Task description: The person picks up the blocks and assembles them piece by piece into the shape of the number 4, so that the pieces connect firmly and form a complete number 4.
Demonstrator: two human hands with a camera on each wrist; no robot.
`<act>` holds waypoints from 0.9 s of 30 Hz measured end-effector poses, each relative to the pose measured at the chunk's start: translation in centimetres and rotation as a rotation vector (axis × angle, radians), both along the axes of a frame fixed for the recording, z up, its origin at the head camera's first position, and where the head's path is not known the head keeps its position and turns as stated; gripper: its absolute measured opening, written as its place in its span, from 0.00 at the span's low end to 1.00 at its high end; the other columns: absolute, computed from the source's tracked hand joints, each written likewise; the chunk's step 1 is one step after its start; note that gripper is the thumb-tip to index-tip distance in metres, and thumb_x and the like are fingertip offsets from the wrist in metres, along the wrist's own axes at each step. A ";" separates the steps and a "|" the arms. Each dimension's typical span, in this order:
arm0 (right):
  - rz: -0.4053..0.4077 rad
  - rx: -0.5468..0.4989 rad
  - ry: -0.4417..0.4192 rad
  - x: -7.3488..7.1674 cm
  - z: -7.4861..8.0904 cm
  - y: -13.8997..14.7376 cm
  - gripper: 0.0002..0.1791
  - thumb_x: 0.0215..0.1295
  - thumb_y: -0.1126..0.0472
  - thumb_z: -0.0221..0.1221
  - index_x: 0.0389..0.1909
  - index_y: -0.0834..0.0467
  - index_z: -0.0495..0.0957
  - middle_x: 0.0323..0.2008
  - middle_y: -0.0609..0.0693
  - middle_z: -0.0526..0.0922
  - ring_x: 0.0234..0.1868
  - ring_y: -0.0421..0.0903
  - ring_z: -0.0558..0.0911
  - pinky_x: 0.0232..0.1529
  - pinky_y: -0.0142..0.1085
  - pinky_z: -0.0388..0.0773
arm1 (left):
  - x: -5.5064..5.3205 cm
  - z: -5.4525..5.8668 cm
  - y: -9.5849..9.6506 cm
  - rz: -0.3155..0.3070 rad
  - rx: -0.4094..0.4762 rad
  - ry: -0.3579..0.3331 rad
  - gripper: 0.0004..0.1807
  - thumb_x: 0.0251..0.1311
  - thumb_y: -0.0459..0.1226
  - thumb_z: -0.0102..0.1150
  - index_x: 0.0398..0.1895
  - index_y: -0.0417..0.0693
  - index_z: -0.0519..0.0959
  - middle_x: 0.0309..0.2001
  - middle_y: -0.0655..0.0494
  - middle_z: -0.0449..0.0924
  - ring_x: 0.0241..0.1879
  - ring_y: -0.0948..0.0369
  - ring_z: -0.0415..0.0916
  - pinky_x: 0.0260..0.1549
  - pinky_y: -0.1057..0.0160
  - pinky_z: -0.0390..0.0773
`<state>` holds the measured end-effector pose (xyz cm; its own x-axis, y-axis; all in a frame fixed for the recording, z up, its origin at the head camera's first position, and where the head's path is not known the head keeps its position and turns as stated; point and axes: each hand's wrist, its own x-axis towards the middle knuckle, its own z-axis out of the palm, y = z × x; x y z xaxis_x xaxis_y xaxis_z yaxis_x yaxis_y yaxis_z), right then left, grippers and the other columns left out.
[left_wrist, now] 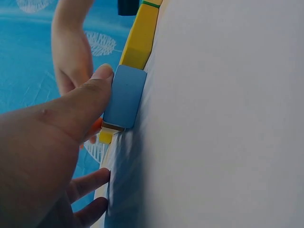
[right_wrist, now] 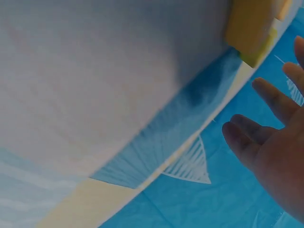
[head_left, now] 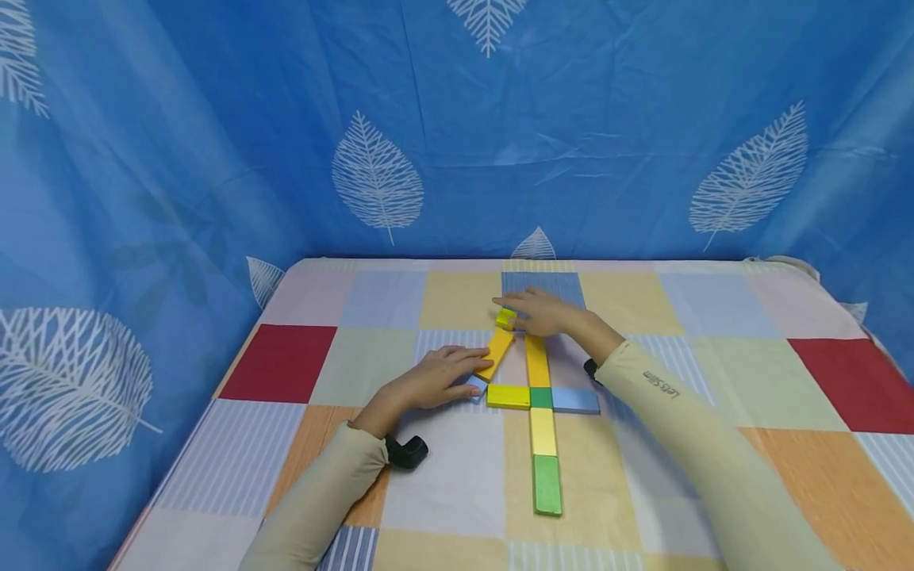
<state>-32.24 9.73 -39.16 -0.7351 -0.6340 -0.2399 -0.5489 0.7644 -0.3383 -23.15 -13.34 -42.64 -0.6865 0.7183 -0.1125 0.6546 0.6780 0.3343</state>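
My left hand (head_left: 434, 377) lies with its fingers extended over a slanted orange block (head_left: 501, 346). In the left wrist view its thumb touches the edge of a light blue block (left_wrist: 126, 97); the other visible fingers are spread. Farther back, my right hand (head_left: 544, 312) reaches over beside a small yellow block (head_left: 505, 319), fingers stretched out and apart; whether they touch it is hard to tell. Below the hands, a yellow block (head_left: 508, 396), a green block (head_left: 541, 398) and a blue block (head_left: 577, 401) form a row. An upright orange block (head_left: 537, 363) joins the green one from above.
A pale yellow block (head_left: 543, 432) and a longer green block (head_left: 547, 485) extend the line toward the front. The patchwork cloth (head_left: 443, 468) covers the table, and a blue leaf-patterned curtain (head_left: 571, 182) hangs behind it. Black wrist straps (head_left: 408, 452) sit at the sleeves.
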 end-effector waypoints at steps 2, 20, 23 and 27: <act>-0.007 0.017 -0.028 0.1 -0.3 0.1 0.28 0.69 0.54 0.46 0.69 0.51 0.54 0.68 0.59 0.56 0.67 0.69 0.48 0.64 0.62 0.44 | 0.0 0.0 0.0 0.003 0.002 -0.002 0.29 0.63 0.54 0.44 0.67 0.59 0.60 0.70 0.62 0.52 0.68 0.51 0.53 0.62 0.46 0.57; 0.060 0.169 0.022 1.8 -0.6 0.7 0.29 0.70 0.46 0.40 0.70 0.48 0.52 0.70 0.57 0.51 0.67 0.70 0.47 0.62 0.64 0.47 | 0.1 0.1 0.1 -0.009 0.014 0.000 0.29 0.63 0.53 0.45 0.67 0.58 0.60 0.70 0.60 0.53 0.68 0.51 0.53 0.60 0.45 0.59; 0.055 0.171 0.023 2.1 -0.5 0.8 0.29 0.70 0.46 0.40 0.70 0.49 0.53 0.70 0.57 0.52 0.67 0.70 0.48 0.62 0.64 0.47 | 0.1 0.0 0.1 -0.009 0.022 0.003 0.29 0.63 0.52 0.46 0.67 0.58 0.61 0.70 0.60 0.53 0.67 0.51 0.53 0.60 0.45 0.59; 0.057 0.179 0.028 2.5 -0.5 0.8 0.29 0.70 0.45 0.40 0.70 0.48 0.53 0.70 0.57 0.52 0.67 0.70 0.49 0.62 0.64 0.48 | 0.1 0.0 0.2 -0.006 0.026 0.003 0.29 0.63 0.52 0.46 0.67 0.58 0.61 0.70 0.60 0.53 0.67 0.51 0.53 0.60 0.45 0.59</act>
